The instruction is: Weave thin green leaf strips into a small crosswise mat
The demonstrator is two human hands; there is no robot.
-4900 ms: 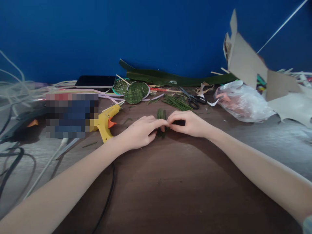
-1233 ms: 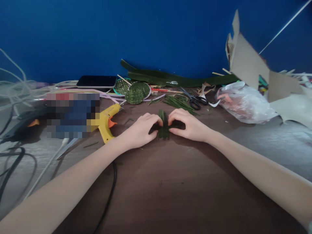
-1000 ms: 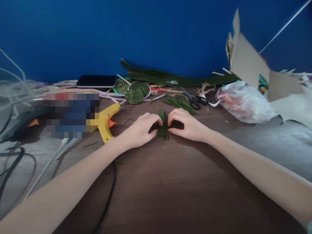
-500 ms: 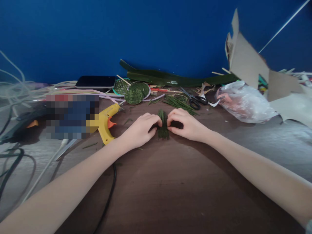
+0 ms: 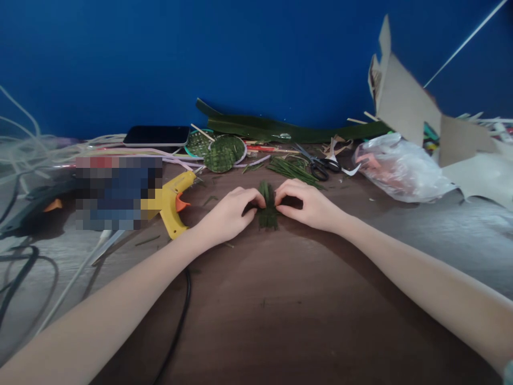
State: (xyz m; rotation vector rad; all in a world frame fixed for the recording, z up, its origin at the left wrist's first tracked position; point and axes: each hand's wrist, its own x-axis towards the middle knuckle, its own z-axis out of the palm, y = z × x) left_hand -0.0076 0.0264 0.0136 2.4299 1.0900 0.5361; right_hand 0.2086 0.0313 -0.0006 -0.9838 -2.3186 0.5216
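A small piece of woven green leaf strips (image 5: 267, 216) lies on the brown table between my hands, with some strips standing up at its far end. My left hand (image 5: 236, 211) pinches its left edge between thumb and fingertips. From the other side, my right hand (image 5: 306, 202) pinches the right edge, thumb and forefinger close together. Just beyond my right hand is a bundle of cut leaf strips (image 5: 292, 170). Round woven leaf discs (image 5: 220, 153) rest farther back.
Left of my hands lies a yellow glue gun (image 5: 171, 206) with a black cable (image 5: 182, 315). Scissors (image 5: 316, 167), a long green leaf (image 5: 280, 128) and a phone (image 5: 157, 136) lie along the blue wall. At right are a plastic bag (image 5: 401, 168) and a cut cardboard box (image 5: 409, 99).
Both hands keep almost the same pose around the woven piece. The right fingertips have shifted very slightly; the view has moved a little.
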